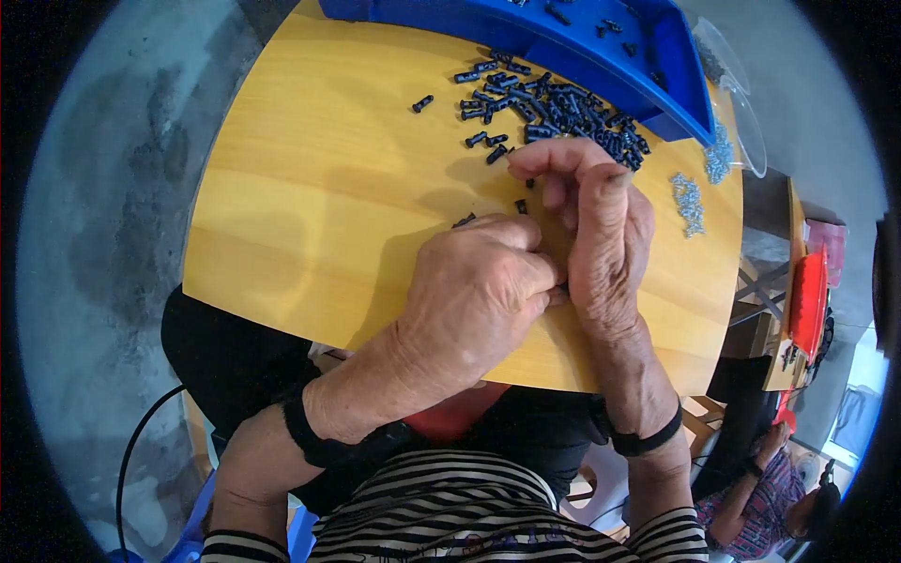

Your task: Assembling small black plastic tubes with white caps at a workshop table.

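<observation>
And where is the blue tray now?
In the head view, the blue tray is at the top, mostly right of centre, just beyond the pile of black parts.

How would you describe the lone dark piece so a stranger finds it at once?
On the yellow table, find the blue tray at the far edge. On its near side spreads a heap of small dark pieces. The piece lies left of that heap, farthest left of all, touching none of its neighbours.
</observation>
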Action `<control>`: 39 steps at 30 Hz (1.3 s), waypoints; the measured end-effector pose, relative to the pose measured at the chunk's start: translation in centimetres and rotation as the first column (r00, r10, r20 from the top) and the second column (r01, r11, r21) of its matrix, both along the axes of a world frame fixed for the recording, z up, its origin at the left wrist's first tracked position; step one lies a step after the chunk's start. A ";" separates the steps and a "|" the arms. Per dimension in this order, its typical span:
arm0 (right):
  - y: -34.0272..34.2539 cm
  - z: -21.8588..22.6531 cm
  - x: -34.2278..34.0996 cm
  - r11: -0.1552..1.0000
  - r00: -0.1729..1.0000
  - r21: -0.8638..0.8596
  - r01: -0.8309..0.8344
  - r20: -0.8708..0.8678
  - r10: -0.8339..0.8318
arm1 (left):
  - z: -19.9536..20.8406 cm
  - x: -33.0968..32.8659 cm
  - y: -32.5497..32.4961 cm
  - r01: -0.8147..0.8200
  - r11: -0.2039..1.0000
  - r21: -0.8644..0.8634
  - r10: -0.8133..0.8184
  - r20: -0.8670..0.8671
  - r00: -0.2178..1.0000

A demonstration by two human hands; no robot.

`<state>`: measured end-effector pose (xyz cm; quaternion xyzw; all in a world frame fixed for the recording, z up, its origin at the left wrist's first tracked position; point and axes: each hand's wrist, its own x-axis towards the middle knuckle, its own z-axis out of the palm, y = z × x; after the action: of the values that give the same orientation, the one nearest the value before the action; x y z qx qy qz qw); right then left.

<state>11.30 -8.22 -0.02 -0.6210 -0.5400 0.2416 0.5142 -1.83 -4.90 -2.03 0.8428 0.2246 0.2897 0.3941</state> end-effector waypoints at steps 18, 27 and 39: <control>0.8 -0.5 -0.4 0.984 0.948 0.150 -0.095 0.314 0.043 | -0.1 0.1 -0.3 -0.069 0.997 0.035 0.066 0.068 0.996; 0.9 -0.5 -0.9 0.997 0.954 0.081 0.018 0.297 -0.041 | -0.2 0.0 -0.2 -0.045 0.998 -0.034 0.047 0.072 0.996; 1.2 -1.2 -0.6 0.989 0.942 0.127 0.071 0.318 -0.109 | -0.1 0.4 -0.2 -0.077 0.997 -0.009 0.078 0.079 0.994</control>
<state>10.70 -7.00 -1.22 -0.6458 -0.6013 0.0812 0.4634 -1.48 -5.07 -2.10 0.8201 0.2421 0.3374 0.3936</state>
